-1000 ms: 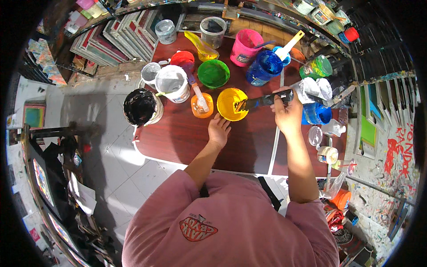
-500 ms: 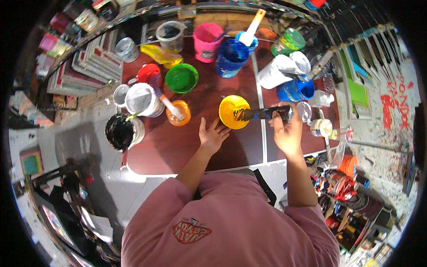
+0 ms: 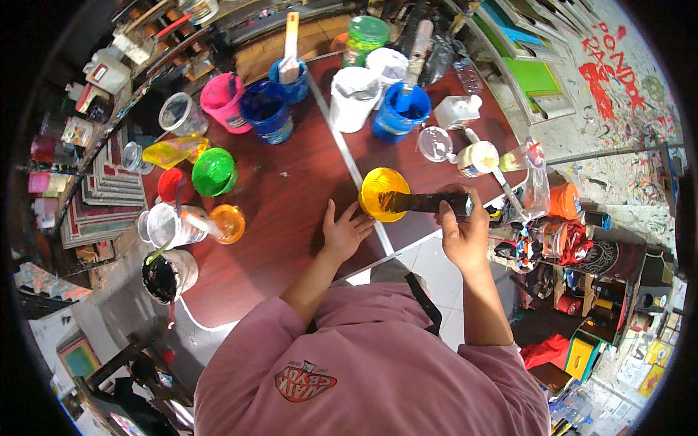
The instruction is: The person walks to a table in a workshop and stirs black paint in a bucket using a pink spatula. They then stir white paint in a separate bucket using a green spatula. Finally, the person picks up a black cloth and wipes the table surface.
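My right hand (image 3: 465, 240) grips a dark, paint-smeared flat tool (image 3: 429, 203), like a scraper, whose far end rests inside a round yellow paint container (image 3: 381, 182). My left hand (image 3: 345, 232) is open, palm up with fingers spread, just below and left of that container; whether its fingertips touch it I cannot tell. Nearby on the red-brown table (image 3: 269, 276) stand an orange cup (image 3: 230, 224), a green cup (image 3: 214, 170) and a blue bucket (image 3: 398, 123). A pale seam (image 3: 342, 149) crosses the tabletop behind the yellow container.
More pots line the table: black-smeared (image 3: 160, 280), pink (image 3: 222, 98), dark blue (image 3: 265, 109), white (image 3: 352, 102). A bottle (image 3: 454, 109) and jar (image 3: 476, 156) stand right. Framed screens (image 3: 102, 203) lean at left, others (image 3: 534, 83) at right; a cluttered shelf (image 3: 589, 298) is lower right.
The view has turned, so the table and pots appear rotated. The yellow container, with both hands and the tool, now sits farther right on the table, over the seam.
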The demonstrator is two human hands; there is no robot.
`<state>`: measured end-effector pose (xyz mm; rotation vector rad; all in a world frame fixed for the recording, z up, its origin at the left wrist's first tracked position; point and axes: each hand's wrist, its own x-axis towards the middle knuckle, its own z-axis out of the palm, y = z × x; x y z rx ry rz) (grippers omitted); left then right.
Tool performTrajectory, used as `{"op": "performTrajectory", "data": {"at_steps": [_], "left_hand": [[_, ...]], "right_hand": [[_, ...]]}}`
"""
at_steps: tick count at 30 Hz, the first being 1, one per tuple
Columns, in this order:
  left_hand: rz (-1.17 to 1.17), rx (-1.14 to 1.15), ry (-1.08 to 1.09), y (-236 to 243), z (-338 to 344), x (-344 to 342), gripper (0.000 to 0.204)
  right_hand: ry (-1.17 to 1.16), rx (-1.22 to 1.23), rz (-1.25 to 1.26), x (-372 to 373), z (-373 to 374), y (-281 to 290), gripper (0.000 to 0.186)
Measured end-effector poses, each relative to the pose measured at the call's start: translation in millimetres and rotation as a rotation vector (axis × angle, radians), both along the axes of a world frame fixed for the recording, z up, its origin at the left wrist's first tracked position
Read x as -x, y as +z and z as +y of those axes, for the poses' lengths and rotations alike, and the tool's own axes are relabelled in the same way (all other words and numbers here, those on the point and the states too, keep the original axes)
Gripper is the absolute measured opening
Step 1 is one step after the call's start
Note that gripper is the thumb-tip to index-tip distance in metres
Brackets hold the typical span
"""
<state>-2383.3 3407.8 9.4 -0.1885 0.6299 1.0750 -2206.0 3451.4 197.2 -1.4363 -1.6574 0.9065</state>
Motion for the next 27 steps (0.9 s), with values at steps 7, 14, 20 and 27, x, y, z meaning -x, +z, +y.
{"op": "performTrajectory", "data": {"at_steps": [7,14,20,27], "left_hand": [[0.044,-0.006,0.096,-5.9,47.8,-74.1,0.098],[0.031,0.007,0.248,-7.6,84.0,-126.9,0.102],[0.071,0.061,0.326,-3.7,85.3,-138.2,0.103],[0.116,0.001,0.374,-0.9,53.6,-133.8,0.103]], "right_hand": [[0.076,-0.147,-0.003,-76.1,65.3,-16.9,0.020],[0.128,-0.091,-0.027,-112.8,132.1,-26.7,0.018],[0.220,-0.057,-0.013,-123.9,140.3,-21.1,0.018],[0.373,-0.048,0.014,-110.9,120.3,-21.0,0.020]]}}
